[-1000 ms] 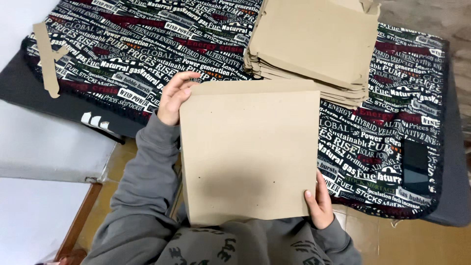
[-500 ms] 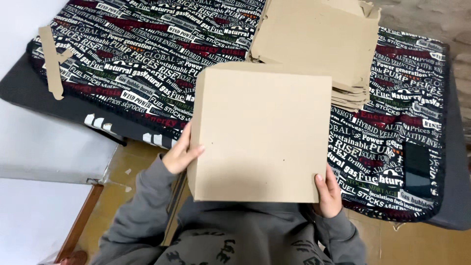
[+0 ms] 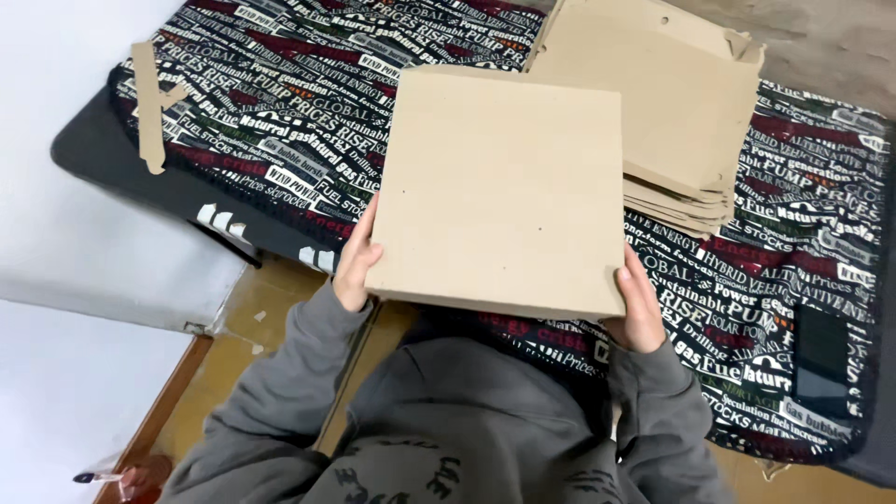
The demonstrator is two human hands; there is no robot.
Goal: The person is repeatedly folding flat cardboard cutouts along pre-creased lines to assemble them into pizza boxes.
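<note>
A patterned cloth is covering the worktop, with a stack of cardboard sheets lying at its far side. The square cardboard board is hovering above, left hand and right hand gripping only its lower corners; such a light hold is risking tilt or slip.

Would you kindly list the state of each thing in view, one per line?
Cardboard sheet: flat, held at both lower corners.
Left hand: gripping sheet's lower left edge.
Right hand: gripping sheet's lower right corner.
Cardboard stack: piled, edges ragged.
Cardboard strip: lying loose on cloth.
</note>
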